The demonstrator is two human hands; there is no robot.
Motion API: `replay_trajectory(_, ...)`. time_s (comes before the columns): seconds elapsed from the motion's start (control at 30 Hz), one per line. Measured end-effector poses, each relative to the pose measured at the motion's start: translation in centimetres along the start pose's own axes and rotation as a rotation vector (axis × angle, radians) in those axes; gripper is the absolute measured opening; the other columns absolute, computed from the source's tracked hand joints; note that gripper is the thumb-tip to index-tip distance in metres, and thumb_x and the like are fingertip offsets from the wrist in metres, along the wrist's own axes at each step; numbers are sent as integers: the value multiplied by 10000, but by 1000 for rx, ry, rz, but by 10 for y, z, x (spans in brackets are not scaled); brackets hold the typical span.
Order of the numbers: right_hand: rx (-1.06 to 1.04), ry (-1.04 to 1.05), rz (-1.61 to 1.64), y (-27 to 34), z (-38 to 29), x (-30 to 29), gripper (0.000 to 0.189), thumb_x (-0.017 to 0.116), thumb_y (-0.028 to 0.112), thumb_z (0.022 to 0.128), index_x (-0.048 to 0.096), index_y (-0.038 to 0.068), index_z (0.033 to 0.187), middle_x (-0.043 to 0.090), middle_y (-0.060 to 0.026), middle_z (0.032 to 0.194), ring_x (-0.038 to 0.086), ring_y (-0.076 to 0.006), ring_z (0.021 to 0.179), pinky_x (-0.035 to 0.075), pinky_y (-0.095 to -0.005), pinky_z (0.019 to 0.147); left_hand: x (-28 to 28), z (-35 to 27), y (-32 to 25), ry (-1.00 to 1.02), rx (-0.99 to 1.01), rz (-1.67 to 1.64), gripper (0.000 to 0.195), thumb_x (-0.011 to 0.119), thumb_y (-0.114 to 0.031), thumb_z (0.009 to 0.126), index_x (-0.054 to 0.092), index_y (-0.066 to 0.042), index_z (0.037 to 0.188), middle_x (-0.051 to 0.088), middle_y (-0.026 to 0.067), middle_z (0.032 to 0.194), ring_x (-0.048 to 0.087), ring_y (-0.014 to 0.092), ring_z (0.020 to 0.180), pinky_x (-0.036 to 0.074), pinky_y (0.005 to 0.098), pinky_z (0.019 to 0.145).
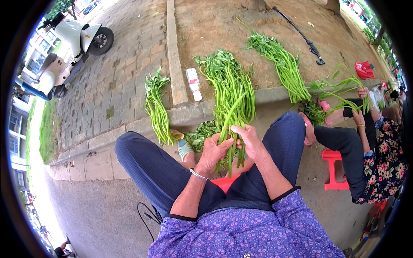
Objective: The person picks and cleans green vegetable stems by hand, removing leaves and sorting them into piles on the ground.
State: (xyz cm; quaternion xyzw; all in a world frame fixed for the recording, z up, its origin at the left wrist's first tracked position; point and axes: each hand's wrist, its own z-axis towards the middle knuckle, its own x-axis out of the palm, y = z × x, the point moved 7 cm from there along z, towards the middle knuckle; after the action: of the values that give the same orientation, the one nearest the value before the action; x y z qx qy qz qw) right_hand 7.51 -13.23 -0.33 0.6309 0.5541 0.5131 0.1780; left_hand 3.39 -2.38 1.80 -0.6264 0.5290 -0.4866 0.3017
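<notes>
Between my knees, my left hand (215,151) and my right hand (250,142) both grip a small bunch of green leafy-vegetable stems (231,129), their cut ends hanging down. Just beyond them a large pile of the same stems (234,84) lies over the kerb, leaves pointing away. A smaller bundle (158,113) lies on the left across the kerb, and another bundle (284,67) rests on the soil at the upper right. Loose leaves (201,133) lie on the ground below the kerb, beside my foot.
A plastic bottle (193,83) lies by the kerb corner. A black walking stick (300,35) and a red bag (364,70) are on the soil. At right, a seated person (364,142) holds stems near a red stool (334,169). A white scooter (69,45) stands upper left.
</notes>
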Motion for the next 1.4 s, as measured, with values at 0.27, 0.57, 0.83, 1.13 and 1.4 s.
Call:
replay_trajectory(0.27,-12,3,10,-2,3,0,142,597,176,860,606,34,861,584,-20,680,482,-65,480,361,-191,388,-14,8,17,10,-87,-173,156,543,-179,903,625,-51,938,597,-31,708,449,30,512,344,176,446)
replay_trajectory(0.57,-10,-91,13,9,4,-22,226,532,173,890,590,-6,1014,592,-62,692,492,-81,476,336,-198,367,-48,21,13,-148,-7,-387,214,515,-228,920,564,-29,982,590,25,754,544,114,629,396,215,483)
replay_trajectory(0.83,70,17,172,7,5,-18,273,556,214,876,593,-4,1035,589,-43,711,464,-71,494,353,-200,414,-54,22,17,-159,-43,-442,205,487,-215,930,534,-33,1011,571,43,750,590,178,675,488,302,593)
replay_trajectory(1.13,50,94,138,4,6,-10,225,604,177,852,617,-16,968,591,-23,736,484,-53,542,355,-179,422,-33,18,10,-34,-48,-403,220,533,-211,903,558,-5,976,541,30,717,508,125,572,454,279,546)
replay_trajectory(1.4,11,50,-15,8,4,-7,192,589,180,872,627,4,938,604,-29,699,488,-51,506,341,-176,398,-21,13,4,9,-53,-360,204,565,-172,879,581,12,966,472,-8,635,436,84,511,396,247,493)
